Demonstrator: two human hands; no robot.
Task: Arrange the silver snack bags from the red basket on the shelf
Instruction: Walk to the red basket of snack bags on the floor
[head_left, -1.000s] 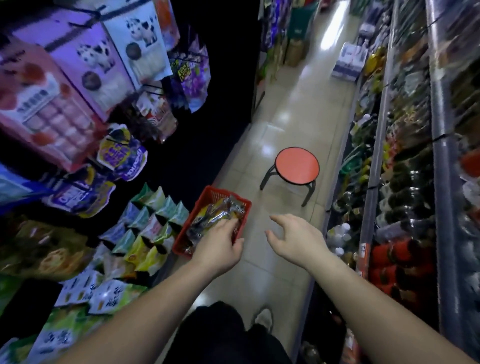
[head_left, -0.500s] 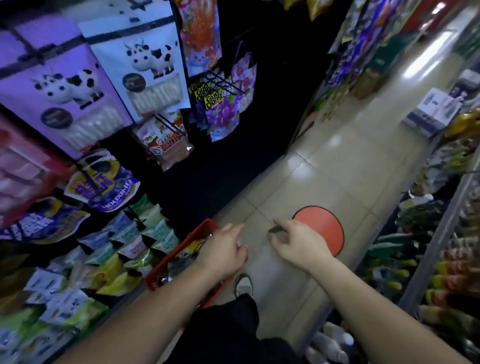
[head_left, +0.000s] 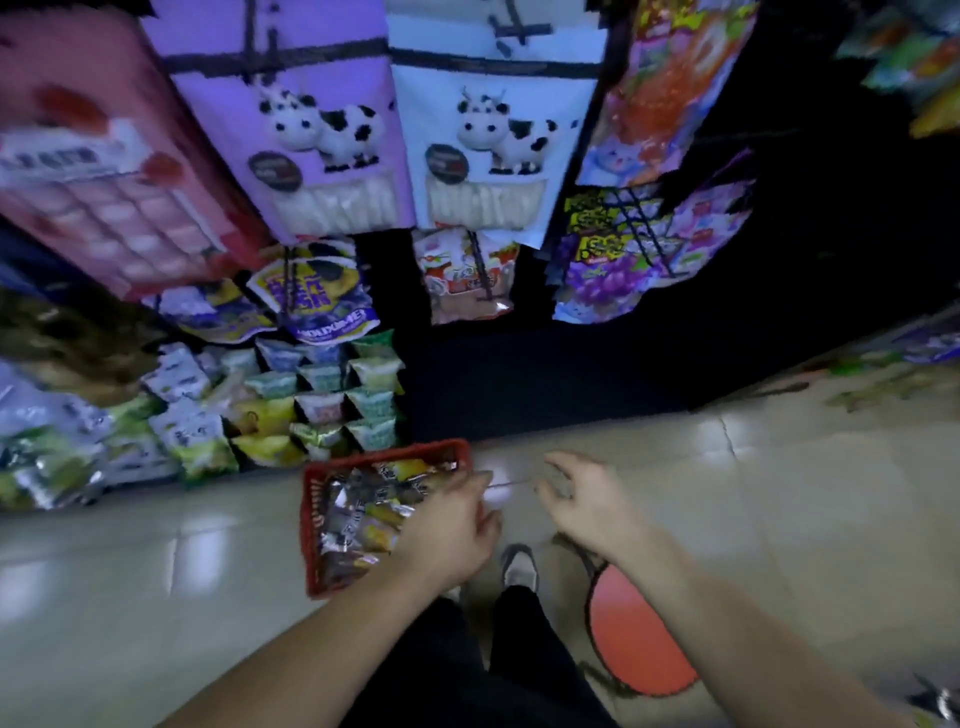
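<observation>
view swung shelfward; left hand (head_left: 441, 530) over red basket (head_left: 311, 525), fingers spread, tiled floor (head_left: 779, 493).

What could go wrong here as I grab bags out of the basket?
The picture is blurred, so a grab may miss. The left hand hangs over the basket rim and could tip it on the floor. The stool stands close behind your right arm; stepping back, you might trip on it.
</observation>
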